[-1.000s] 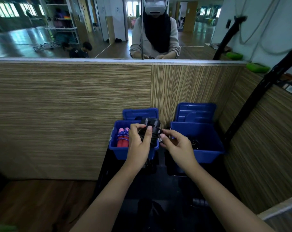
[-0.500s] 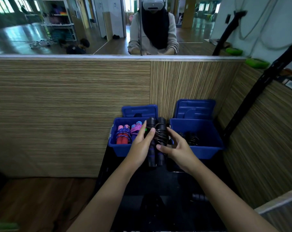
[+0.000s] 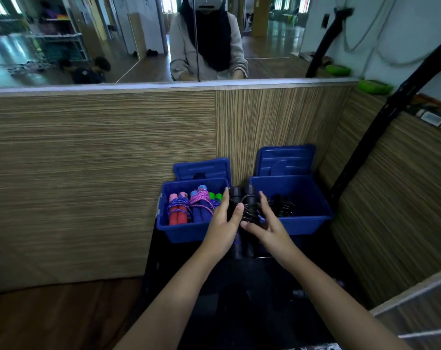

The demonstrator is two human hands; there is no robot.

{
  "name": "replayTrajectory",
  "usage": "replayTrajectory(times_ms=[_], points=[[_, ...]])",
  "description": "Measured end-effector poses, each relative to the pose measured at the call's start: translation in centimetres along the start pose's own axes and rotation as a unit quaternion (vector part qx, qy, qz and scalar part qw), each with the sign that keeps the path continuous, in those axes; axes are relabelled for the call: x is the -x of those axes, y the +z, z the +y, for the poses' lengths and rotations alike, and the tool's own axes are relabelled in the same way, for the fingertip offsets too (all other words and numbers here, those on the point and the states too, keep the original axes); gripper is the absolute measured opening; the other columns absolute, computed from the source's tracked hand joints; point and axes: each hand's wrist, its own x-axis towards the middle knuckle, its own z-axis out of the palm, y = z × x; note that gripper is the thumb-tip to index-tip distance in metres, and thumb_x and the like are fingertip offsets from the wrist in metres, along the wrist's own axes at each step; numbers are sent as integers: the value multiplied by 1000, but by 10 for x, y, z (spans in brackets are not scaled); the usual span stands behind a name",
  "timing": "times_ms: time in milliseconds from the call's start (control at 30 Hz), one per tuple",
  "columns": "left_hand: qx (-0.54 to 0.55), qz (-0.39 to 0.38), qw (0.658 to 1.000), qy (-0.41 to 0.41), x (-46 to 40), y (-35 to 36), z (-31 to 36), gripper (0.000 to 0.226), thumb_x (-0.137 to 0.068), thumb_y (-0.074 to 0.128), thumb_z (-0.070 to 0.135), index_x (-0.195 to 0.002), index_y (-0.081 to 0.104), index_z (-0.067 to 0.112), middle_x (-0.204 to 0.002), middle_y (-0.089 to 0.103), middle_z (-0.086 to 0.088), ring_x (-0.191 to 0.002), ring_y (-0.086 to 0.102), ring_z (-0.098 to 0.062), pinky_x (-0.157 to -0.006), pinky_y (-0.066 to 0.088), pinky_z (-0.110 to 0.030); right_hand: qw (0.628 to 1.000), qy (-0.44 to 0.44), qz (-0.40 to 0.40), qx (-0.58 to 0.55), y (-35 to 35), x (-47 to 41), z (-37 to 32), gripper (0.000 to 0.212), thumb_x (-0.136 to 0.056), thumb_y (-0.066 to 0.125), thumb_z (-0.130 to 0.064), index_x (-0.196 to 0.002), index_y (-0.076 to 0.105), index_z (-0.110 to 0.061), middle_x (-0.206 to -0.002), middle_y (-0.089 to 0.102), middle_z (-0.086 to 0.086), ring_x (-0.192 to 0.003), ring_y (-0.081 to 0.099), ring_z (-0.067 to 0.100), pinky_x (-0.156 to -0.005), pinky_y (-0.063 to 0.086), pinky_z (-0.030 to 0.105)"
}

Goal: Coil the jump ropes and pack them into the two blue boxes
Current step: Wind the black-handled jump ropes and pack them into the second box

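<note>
A coiled black jump rope (image 3: 245, 201) with two dark handles stands upright between two blue boxes. My left hand (image 3: 223, 227) grips its left side and my right hand (image 3: 267, 224) grips its right side over the wound cord. The left blue box (image 3: 189, 232) holds a coiled red-handled rope (image 3: 177, 210), a blue-handled rope wrapped in pink cord (image 3: 201, 205) and green handles (image 3: 215, 196). The right blue box (image 3: 312, 203) holds a coiled black rope (image 3: 283, 205).
Both boxes sit on a dark stand (image 3: 252, 286) against a striped wood panel wall (image 3: 100, 160). Their blue lids (image 3: 286, 160) lean upright behind them. A mirror (image 3: 138, 39) above reflects a person. A black slanted bar (image 3: 381, 122) rises on the right.
The camera view shifted; the black rope bundle stays upright between the boxes and both hands have closed in around its wound middle.
</note>
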Motion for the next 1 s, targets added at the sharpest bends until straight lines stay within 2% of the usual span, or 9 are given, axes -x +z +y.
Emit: replayTrajectory(times_ms=[67, 167, 233, 367, 467, 600, 767, 900, 1000], points=[[7, -13, 1000, -9, -8, 4, -4, 63, -94, 49, 48, -149, 19, 42, -156, 29, 5, -142, 27, -10, -118, 23, -37, 999, -7, 30, 32, 1, 0, 4, 84, -86, 66, -18, -147, 8, -32, -138, 20, -34, -118, 24, -31, -102, 26, 3], [-4, -51, 998, -24, -23, 13, -10, 61, -94, 51, 49, -148, 23, 43, -150, 38, 8, -137, 36, -9, -116, 28, -33, 995, -2, 65, 81, -6, -2, 13, 86, -85, 66, -27, -149, 10, -29, -141, 17, -29, -132, 18, -14, -107, 21, 11], [-21, -84, 996, -32, -34, 22, -17, 61, -91, 53, 54, -146, 25, 48, -148, 41, 11, -134, 40, -8, -114, 32, -35, 991, 6, 106, 80, -18, -4, 21, 82, -86, 66, -25, -149, 14, -26, -139, 21, -25, -131, 21, -10, -101, 23, 5], [-72, -130, 989, -20, -59, 51, -23, 60, -95, 52, 47, -148, 25, 43, -132, 43, 21, -121, 40, 4, -99, 31, -14, 989, 58, 130, 34, -53, -11, 39, 77, -87, 65, -20, -149, 19, -21, -141, 24, -21, -131, 23, -7, -103, 25, 9], [-149, -146, 978, -18, -85, 74, -20, 57, -96, 45, 52, -147, 20, 50, -117, 55, 13, -105, 54, -4, -87, 40, -20, 988, 84, 131, 18, -92, -26, 54, 72, -88, 64, -19, -147, 23, -23, -135, 38, -25, -118, 41, -13, -98, 35, 8], [-233, -161, 959, -17, -135, 106, -32, 57, -95, 40, 57, -148, 27, 41, -137, 55, 7, -124, 52, -15, -104, 41, -32, 980, 109, 162, 43, -150, -66, 74, 75, -88, 63, -18, -149, 20, -16, -143, 41, -6, -124, 44, 3, -100, 35, 18], [-431, -152, 888, 53, -203, 144, -61, 45, -100, 39, 35, -143, 41, 21, -144, 47, -2, -128, 47, -23, -101, 41, -35, 971, 124, 178, 105, -203, -122, 106, 76, -89, 62, -16, -149, 15, -13, -148, 36, 2, -134, 32, 8, -107, 25, 18], [-542, -252, 798, 77, -252, 165, -95, 60, -99, 40, 36, -152, 19, 19, -161, 14, 0, -148, 12, -17, -120, 6, -48, 967, 136, 155, 150, -217, -146, 141, 74, -89, 62, -15, -148, 18, -10, -147, 29, -3, -137, 23, 7, -99, 17, -1], [-577, -304, 752, 101, -271, 172, -115, 67, -99, 39, 43, -154, 8, 22, -162, -4, 2, -148, -5, -13, -118, -9, -51, 962, 133, 151, 185, -220, -152, 164, 72, -89, 61, -17, -148, 19, -10, -148, 24, -5, -139, 19, 8, -101, 12, 1]])
